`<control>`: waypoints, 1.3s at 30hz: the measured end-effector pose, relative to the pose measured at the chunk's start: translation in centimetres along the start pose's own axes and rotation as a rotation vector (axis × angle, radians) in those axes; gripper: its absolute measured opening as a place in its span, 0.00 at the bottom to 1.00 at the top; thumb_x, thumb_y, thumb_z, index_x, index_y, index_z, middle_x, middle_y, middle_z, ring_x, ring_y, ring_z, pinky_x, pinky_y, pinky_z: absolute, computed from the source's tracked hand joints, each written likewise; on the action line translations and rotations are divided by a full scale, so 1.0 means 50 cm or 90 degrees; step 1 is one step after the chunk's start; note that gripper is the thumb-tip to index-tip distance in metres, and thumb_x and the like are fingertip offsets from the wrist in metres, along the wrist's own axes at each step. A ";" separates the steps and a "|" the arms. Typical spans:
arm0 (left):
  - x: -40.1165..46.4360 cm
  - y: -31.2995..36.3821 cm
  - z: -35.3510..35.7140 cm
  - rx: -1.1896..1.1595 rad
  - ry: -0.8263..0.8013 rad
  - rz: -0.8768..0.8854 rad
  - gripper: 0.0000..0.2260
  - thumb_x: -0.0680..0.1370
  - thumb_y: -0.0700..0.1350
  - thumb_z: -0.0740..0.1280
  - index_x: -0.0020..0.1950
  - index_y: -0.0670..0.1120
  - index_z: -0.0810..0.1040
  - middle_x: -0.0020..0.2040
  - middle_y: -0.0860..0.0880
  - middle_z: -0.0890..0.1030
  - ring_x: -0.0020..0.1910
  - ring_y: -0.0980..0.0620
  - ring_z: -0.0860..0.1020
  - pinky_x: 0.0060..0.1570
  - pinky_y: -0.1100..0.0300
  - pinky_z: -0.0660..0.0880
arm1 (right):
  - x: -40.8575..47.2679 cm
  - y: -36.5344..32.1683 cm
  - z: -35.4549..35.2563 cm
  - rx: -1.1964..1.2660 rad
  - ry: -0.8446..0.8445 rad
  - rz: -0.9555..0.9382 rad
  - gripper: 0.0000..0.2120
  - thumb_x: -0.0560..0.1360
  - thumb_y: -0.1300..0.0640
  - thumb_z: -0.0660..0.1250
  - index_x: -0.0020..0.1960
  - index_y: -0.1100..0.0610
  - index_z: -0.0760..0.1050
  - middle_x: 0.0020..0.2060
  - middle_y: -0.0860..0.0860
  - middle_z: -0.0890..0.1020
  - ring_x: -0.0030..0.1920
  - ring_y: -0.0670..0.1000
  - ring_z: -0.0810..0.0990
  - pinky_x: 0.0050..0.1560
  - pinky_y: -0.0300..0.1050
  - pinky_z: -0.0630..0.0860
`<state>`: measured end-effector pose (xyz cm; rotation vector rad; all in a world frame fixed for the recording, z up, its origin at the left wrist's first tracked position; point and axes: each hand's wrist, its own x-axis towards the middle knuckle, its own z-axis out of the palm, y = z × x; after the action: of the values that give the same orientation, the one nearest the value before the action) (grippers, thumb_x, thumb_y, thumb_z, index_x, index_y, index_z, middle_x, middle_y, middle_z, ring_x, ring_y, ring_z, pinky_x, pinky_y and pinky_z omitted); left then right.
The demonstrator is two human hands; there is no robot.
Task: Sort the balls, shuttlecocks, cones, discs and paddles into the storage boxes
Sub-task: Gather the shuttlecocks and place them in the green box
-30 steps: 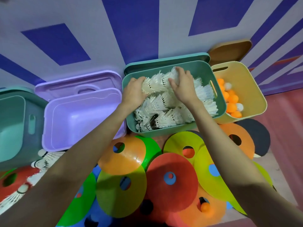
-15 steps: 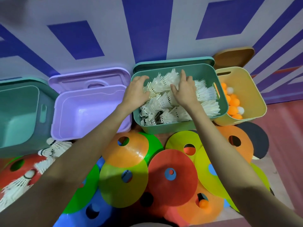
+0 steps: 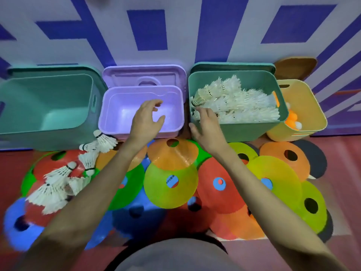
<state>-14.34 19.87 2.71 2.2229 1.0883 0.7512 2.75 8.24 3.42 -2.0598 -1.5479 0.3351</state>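
The person's left hand [image 3: 145, 119] is hanging over the purple box [image 3: 109, 106] with its fingers loosely spread, gripping nothing. The right hand [image 3: 206, 125] is hovering at the near-left corner of the green box [image 3: 254, 130], fingers relaxed and empty too, its fingertips just short of the packed shuttlecocks [image 3: 240, 102] inside.

What the next reach seems to be turning on is the loose cluster of shuttlecocks [image 3: 64, 177] still lying on the floor. They are sitting down and to the left of the left hand, nearer the person's body, spilled over the coloured discs [image 3: 172, 184]. The left hand is clearly the nearer one; the right would be crossing the whole body to get there. Most are lying on their sides with corks pointing up and right, toward the hand, and feather skirts trailing away, so a pinch at the cork end looks likely.
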 end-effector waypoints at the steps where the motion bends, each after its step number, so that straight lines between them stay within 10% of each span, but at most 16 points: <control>1: -0.028 -0.017 -0.018 -0.001 -0.002 -0.016 0.18 0.74 0.38 0.70 0.63 0.41 0.75 0.59 0.43 0.77 0.54 0.47 0.78 0.52 0.54 0.74 | -0.013 -0.019 0.016 -0.001 -0.011 -0.008 0.23 0.74 0.60 0.66 0.67 0.66 0.67 0.56 0.64 0.74 0.59 0.64 0.71 0.60 0.54 0.67; 17: -0.299 -0.320 -0.268 0.132 0.019 -0.334 0.17 0.71 0.42 0.73 0.58 0.42 0.77 0.53 0.41 0.80 0.52 0.41 0.78 0.49 0.50 0.75 | -0.083 -0.299 0.303 -0.056 -0.279 -0.059 0.24 0.75 0.60 0.65 0.69 0.63 0.64 0.61 0.61 0.71 0.63 0.60 0.70 0.62 0.47 0.66; 31: -0.198 -0.368 -0.248 0.296 -0.195 -0.426 0.33 0.69 0.62 0.72 0.64 0.44 0.67 0.62 0.42 0.76 0.59 0.42 0.77 0.54 0.52 0.69 | -0.008 -0.400 0.427 -0.023 -0.228 0.088 0.21 0.75 0.61 0.65 0.65 0.65 0.66 0.56 0.63 0.76 0.58 0.62 0.72 0.58 0.53 0.70; 39: -0.217 -0.400 -0.268 0.041 -0.004 -0.399 0.30 0.71 0.42 0.75 0.68 0.42 0.65 0.59 0.46 0.79 0.57 0.44 0.77 0.49 0.56 0.70 | 0.029 -0.399 0.456 -0.042 -0.198 0.110 0.21 0.76 0.58 0.66 0.65 0.65 0.66 0.58 0.63 0.75 0.58 0.62 0.72 0.55 0.48 0.67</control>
<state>-39.40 24.45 -4.16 1.7609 1.7001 0.4347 -24.28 19.63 -4.21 -2.2835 -1.5737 0.7065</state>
